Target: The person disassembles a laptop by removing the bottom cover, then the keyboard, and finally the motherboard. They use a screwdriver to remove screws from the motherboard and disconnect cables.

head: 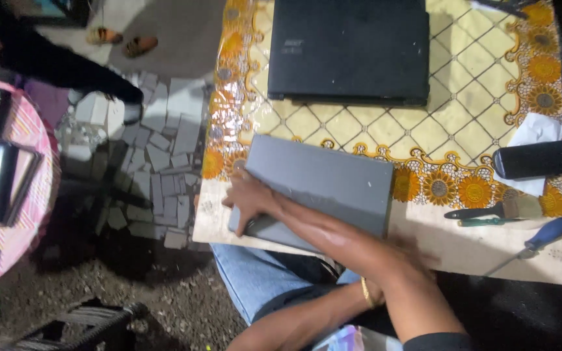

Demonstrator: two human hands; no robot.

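Matt grey plastic laptop (323, 185), glossy tablecloth (463, 123)

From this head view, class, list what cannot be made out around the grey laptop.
- Left hand: its palm and what its fingers grip on the grey laptop are hidden.
- Right hand: blurred, hidden by the forearm.
- Black laptop: cut off by the top edge.
- Screwdriver tip: too thin.

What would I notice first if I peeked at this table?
Probably the grey laptop lying shut at the table's near edge, with a hand pressed on its left end. Behind it lies a shut black laptop on the bright sunflower tablecloth. At the right edge lie a small brush and a blue-handled screwdriver.
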